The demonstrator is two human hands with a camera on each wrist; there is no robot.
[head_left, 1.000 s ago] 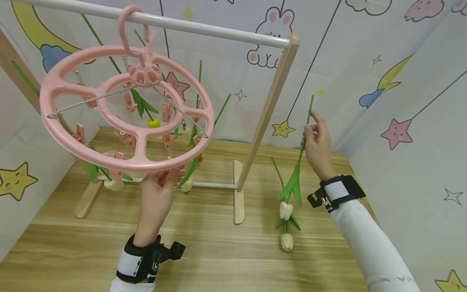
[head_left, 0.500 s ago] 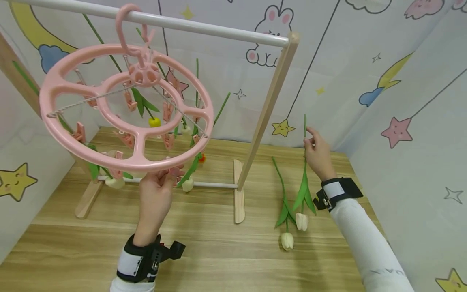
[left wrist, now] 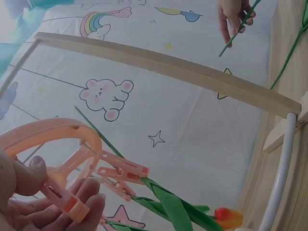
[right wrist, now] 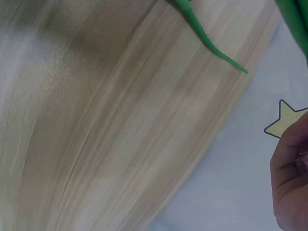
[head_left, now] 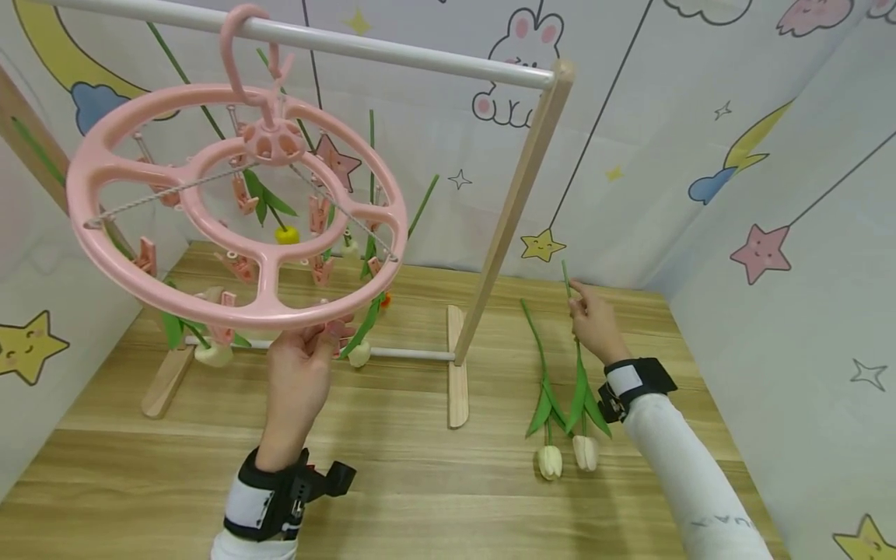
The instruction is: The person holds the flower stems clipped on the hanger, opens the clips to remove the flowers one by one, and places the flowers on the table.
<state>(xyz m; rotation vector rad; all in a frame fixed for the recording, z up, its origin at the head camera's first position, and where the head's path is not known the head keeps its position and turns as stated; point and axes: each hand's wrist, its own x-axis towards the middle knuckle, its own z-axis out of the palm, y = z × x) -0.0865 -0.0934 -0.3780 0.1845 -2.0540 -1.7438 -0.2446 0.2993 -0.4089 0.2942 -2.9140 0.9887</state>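
In the head view my left hand [head_left: 301, 377] is at the near rim of a round pink clip hanger [head_left: 273, 315]. Its thumb and fingers pinch a pink clothespin [left wrist: 66, 199], seen in the left wrist view. Over at the right, my right hand [head_left: 598, 320] pinches the upper stem of a white artificial tulip [head_left: 585, 453], blossom downward, low over the table. Beside it lies a second white tulip [head_left: 550, 462], their leaves overlapping in this view. Only part of the right hand shows at the edge of the right wrist view.
The hanger hooks over a white bar [head_left: 392, 53] on a wooden-legged rack [head_left: 514, 218]. Several tulips hang from its clips, among them a yellow one [head_left: 287, 235] and an orange-red one [left wrist: 228, 218]. Patterned walls [head_left: 651, 163] border the wooden table [head_left: 392, 482] behind and at the sides.
My right hand has come down and slightly left with its tulip. That blossom has moved down and right, beside the other white one. The left hand stays at the hanger.
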